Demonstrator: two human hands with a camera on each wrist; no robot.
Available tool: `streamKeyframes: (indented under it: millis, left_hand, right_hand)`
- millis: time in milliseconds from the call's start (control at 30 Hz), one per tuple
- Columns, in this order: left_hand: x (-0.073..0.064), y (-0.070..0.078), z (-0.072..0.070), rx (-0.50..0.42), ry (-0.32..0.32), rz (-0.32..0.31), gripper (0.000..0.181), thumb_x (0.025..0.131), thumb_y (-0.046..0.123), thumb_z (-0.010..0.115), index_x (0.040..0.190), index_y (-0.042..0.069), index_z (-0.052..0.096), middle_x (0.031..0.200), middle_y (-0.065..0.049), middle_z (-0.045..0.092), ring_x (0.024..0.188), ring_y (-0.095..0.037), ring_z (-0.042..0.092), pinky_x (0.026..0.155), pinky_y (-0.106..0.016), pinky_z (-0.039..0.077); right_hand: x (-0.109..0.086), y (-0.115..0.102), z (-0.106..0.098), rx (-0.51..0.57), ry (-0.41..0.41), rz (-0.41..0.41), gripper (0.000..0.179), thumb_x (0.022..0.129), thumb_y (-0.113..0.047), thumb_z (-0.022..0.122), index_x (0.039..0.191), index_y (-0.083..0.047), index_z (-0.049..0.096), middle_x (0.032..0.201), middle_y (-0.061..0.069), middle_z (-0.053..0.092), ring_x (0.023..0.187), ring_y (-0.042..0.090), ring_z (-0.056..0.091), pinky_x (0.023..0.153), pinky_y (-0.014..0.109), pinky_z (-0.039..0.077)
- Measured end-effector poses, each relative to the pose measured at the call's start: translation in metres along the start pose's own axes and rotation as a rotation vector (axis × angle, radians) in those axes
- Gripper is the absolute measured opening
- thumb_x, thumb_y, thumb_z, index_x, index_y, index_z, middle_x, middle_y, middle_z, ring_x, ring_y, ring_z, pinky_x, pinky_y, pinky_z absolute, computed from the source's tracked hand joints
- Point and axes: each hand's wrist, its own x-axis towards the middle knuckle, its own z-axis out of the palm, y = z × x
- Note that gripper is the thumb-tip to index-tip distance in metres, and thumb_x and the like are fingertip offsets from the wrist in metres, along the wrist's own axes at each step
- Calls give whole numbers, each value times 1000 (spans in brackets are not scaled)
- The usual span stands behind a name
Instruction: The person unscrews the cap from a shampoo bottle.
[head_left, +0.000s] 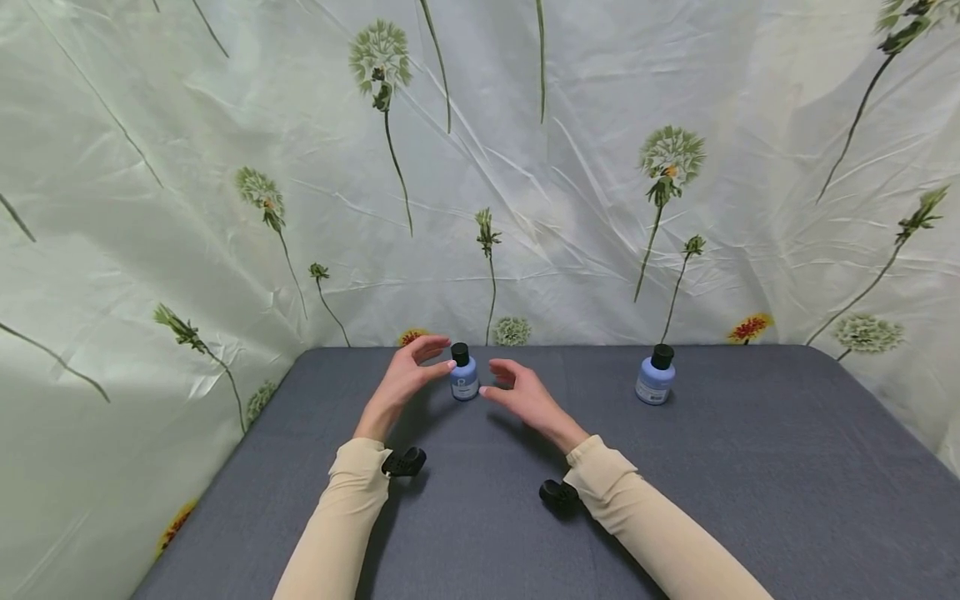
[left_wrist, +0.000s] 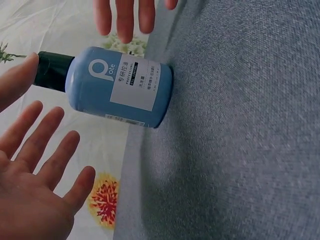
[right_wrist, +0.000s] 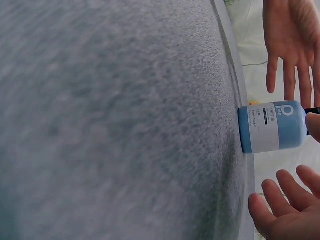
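Observation:
A small blue bottle (head_left: 464, 380) with a black cap and a white label stands upright towards the back of the dark grey table. My left hand (head_left: 408, 375) is just left of it, fingers spread and gently bent, thumb at the cap's side in the head view. On the other side, my right hand (head_left: 528, 400) faces the bottle, fingers apart and relaxed. The left wrist view shows the bottle (left_wrist: 122, 85) between the left hand (left_wrist: 37, 175) and the right hand's fingertips at the top. Neither hand is curled round it.
A second blue bottle (head_left: 656, 379) with a black cap stands upright at the back right of the table (head_left: 480, 517). Behind the table's far edge hangs a pale curtain (head_left: 570, 192) printed with dandelions. Black wrist devices (head_left: 405, 462) sit at both sleeve cuffs.

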Motion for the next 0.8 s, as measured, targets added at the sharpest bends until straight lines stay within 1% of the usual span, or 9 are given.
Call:
streamKeyframes:
  millis: [67,167,300,467,533,667,800]
  left_hand:
    - [1,0,1,-5,-12,-11,53,88,21,76,135,7,56,136,-10,57,132,-28,46,106,-51,36]
    - [5,0,2,-30,-38,-25,54,90,18,74,137,4,54,138,-12,56,134,-31,44,107,-53,34]
    - [10,-1,4,-63,-59,-36,55,90,16,74,139,3,52,139,-14,54,135,-32,42,108,-55,32]
    - [13,-1,6,-47,-54,-35,52,89,21,76,136,11,57,138,-7,56,134,-26,44,108,-52,33]
    - [13,-1,7,-36,-49,-28,49,88,22,76,134,12,60,135,-6,58,131,-25,46,107,-51,34]
    - [14,1,8,-16,-51,-17,45,89,21,75,131,10,62,132,-8,60,128,-26,50,105,-52,35]
    - [15,2,10,-25,-63,-35,42,90,19,74,130,8,63,129,-13,61,125,-29,52,104,-52,36]
  right_hand:
    - [3,-1,2,2,-7,-7,56,93,-17,69,142,1,47,138,19,53,127,36,50,100,51,42]
    - [7,-2,4,12,-12,-8,57,93,-17,69,143,1,47,139,20,52,127,36,50,100,50,42]
    - [14,-3,8,30,-23,-10,59,92,-16,70,143,1,46,140,20,51,128,36,49,101,49,42]
    - [21,-5,12,29,-27,-22,60,90,-15,72,142,4,46,139,21,52,128,36,50,102,47,42]
    - [24,-5,13,30,-25,-23,61,90,-14,72,141,5,46,138,21,52,127,36,50,102,47,42]
    - [27,-4,16,37,-29,-27,59,89,-10,72,139,6,48,136,22,53,126,37,51,102,46,42]
    - [30,-1,20,44,-35,-29,56,88,-8,73,136,6,50,133,22,56,123,35,54,100,44,44]
